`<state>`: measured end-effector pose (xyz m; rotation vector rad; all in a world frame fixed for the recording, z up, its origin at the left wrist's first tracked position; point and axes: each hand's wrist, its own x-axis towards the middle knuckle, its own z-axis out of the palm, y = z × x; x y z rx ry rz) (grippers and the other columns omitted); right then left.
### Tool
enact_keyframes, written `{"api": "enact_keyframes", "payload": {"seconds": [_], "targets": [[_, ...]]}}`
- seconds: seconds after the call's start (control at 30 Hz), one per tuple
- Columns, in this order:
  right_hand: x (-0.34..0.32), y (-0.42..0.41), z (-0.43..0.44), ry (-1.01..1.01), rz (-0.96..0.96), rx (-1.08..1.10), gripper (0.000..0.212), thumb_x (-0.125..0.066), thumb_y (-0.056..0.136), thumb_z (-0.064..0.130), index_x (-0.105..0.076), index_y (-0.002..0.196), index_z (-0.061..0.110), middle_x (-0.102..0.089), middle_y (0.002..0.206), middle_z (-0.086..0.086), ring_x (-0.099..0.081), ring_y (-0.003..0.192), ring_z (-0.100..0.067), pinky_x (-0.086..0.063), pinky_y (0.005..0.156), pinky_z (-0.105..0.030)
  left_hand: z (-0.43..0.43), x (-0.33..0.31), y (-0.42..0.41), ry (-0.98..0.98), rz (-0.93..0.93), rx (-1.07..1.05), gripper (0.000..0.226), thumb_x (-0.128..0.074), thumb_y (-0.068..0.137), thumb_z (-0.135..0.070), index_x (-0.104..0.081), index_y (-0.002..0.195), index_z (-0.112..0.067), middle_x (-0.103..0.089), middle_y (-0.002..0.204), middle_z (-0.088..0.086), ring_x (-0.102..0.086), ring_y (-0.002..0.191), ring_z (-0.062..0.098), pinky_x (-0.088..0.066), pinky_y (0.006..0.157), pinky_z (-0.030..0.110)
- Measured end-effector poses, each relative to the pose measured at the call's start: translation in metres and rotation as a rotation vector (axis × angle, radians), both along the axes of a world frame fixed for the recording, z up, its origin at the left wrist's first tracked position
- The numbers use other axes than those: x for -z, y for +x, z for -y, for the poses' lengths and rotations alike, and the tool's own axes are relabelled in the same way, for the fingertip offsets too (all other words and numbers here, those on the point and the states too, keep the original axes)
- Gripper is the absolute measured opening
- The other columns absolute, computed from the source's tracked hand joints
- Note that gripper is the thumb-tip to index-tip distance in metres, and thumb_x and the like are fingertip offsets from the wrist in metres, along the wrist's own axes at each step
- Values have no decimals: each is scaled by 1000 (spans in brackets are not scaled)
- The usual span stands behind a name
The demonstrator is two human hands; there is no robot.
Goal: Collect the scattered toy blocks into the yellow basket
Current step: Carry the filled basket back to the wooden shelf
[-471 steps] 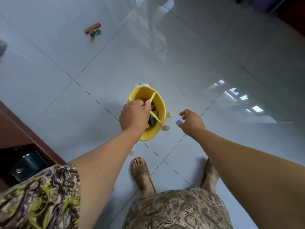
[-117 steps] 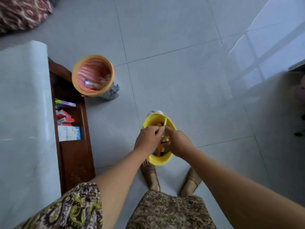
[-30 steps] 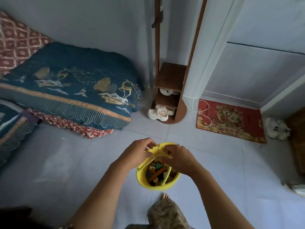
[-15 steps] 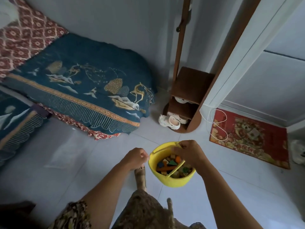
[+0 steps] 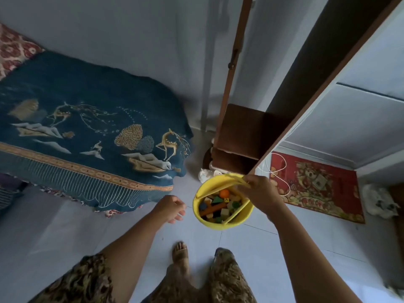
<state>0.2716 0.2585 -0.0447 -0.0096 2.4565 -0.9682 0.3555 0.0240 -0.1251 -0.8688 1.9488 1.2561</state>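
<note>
The yellow basket (image 5: 237,221) hangs in the air above the tiled floor, carried by its thin yellow handles. My right hand (image 5: 261,192) is closed around those handles at the basket's upper right rim. Inside lie several coloured toy blocks (image 5: 219,207), among them an orange ball, a green triangle and a long orange bar. My left hand (image 5: 171,207) floats just left of the basket, apart from it, fingers loosely spread and holding nothing.
A bed with a dark blue patterned cover (image 5: 87,132) fills the left. A brown wooden shelf stand (image 5: 244,136) with white shoes at its foot stands ahead by the wall. A red doormat (image 5: 317,186) lies right. My sandalled feet (image 5: 180,254) are below.
My left hand has let go of the basket and drifted left. The basket now hangs from my right hand alone, and the view has swung slightly right.
</note>
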Motion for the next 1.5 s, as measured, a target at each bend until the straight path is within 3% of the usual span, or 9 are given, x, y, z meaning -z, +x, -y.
{"api": "enact_keyframes", "payload": {"seconds": [0.17, 0.3, 0.4, 0.63, 0.77, 0.9, 1.1, 1.23, 1.5], "targets": [[-11, -61, 19, -2, -81, -52, 4, -68, 87, 23, -67, 86, 20, -60, 72, 2, -58, 69, -16, -41, 55, -23, 8, -2, -58, 45, -55, 32, 17, -49, 97, -19, -59, 104, -7, -69, 94, 7, -66, 76, 17, -46, 58, 22], [-14, -118, 32, -27, -124, -41, 24, -67, 87, 39, -68, 79, 17, -62, 68, 1, -57, 64, -14, -41, 53, -22, 10, -3, -102, 42, -78, 25, 16, -48, 98, -21, -58, 104, -10, -69, 97, 5, -66, 78, 16, -47, 61, 22], [-16, -155, 35, -38, -137, -2, 36, -62, 88, 48, -71, 79, 13, -68, 76, -6, -64, 72, -19, -52, 64, -32, 10, 0, -131, 11, -61, 13, 24, -48, 97, -20, -59, 115, -7, -68, 100, 6, -66, 78, 16, -46, 59, 21], [-7, -243, 33, 50, -188, -93, 35, -60, 92, 38, -68, 79, 7, -67, 74, -10, -59, 68, -17, -44, 60, -25, -19, -2, -231, 94, -148, -15, 38, -55, 96, -20, -49, 133, -13, -62, 122, 14, -62, 92, 20, -49, 63, 22], [-3, -284, 29, 152, -196, -199, 34, -54, 95, 40, -60, 77, 11, -58, 69, -3, -57, 71, -16, -41, 62, -27, -43, 1, -277, 104, -150, 59, 54, -59, 94, -25, -39, 143, -17, -54, 133, 10, -58, 112, 25, -54, 85, 32], [2, -322, 17, 243, -232, -220, 29, -48, 96, 45, -57, 79, 24, -58, 87, -1, -59, 89, -22, -44, 79, -33, -63, 17, -310, 144, -86, 74, 62, -62, 93, -27, -35, 147, -19, -42, 145, 11, -48, 127, 30, -47, 103, 40], [7, -362, 15, 350, -289, -213, 40, -42, 99, 44, -63, 110, 12, -58, 115, -11, -50, 113, -28, -41, 93, -39, -82, 40, -351, 164, -39, 76, 72, -65, 88, -36, -28, 149, -28, -36, 150, 6, -46, 129, 28, -53, 96, 40], [18, -379, 22, 300, -323, -185, 39, -43, 100, 40, -62, 110, 7, -59, 113, -16, -56, 107, -30, -45, 88, -39, -86, 45, -376, 285, 3, 1, 76, -66, 88, -35, -23, 150, -28, -38, 149, 8, -51, 125, 29, -54, 93, 39], [33, -398, 20, 237, -356, -99, 35, -45, 99, 39, -59, 89, 8, -60, 96, -16, -59, 95, -33, -51, 83, -46, -86, 55, -401, 306, -12, -5, 79, -71, 84, -39, -26, 148, -32, -36, 151, 5, -49, 128, 29, -52, 73, 30]]}}
